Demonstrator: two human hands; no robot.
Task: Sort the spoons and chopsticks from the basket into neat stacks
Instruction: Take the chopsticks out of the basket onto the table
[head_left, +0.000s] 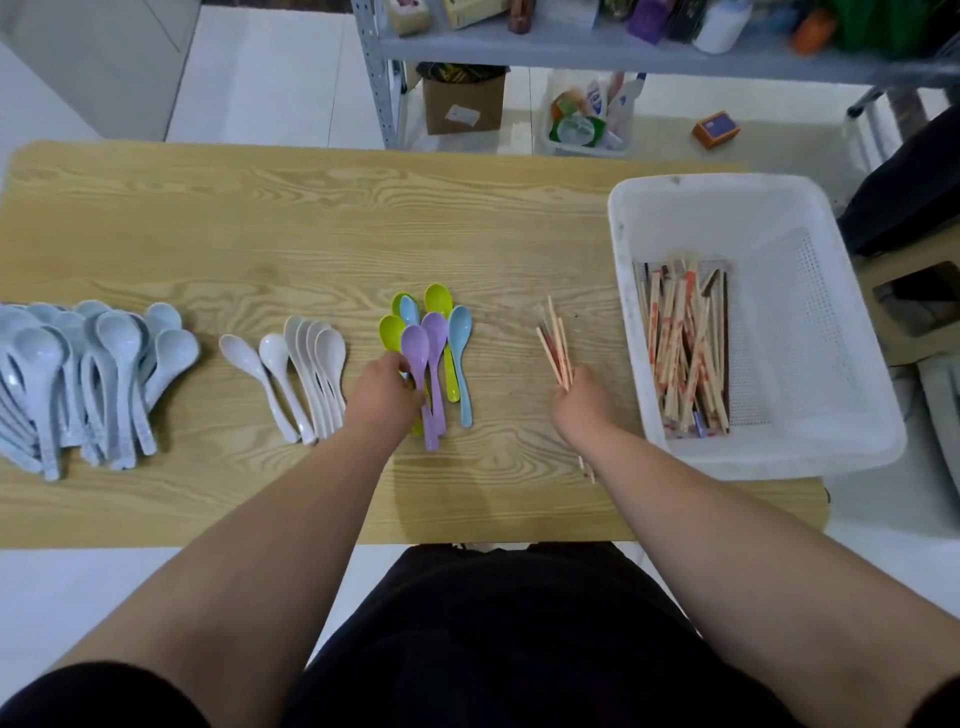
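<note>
Plastic spoons (93, 364) look sorted; left hand (387, 388) holds a purple spoon (415, 347), right hand (583, 402) grips a chopstick bundle (555, 340), more chopsticks (685, 358) wait in the basket (675, 188).

Basket (769, 462): white perforated plastic, rectangular, upright on the tabletop. Loose chopsticks (685, 353), wooden with red print, lie jumbled lengthwise in its left half. Just left of the basket, a bundle of chopsticks (557, 340) is gripped in the right hand (584, 405), tips fanned away from the person. Further left of the basket: coloured spoons (441, 338), green, purple and blue, overlapped, with the left hand (387, 395) at their handles, grip not discernible. Then white spoons (311, 364), partly nested. Farthest from the basket, pale blue spoons (78, 374), heaped.
</note>
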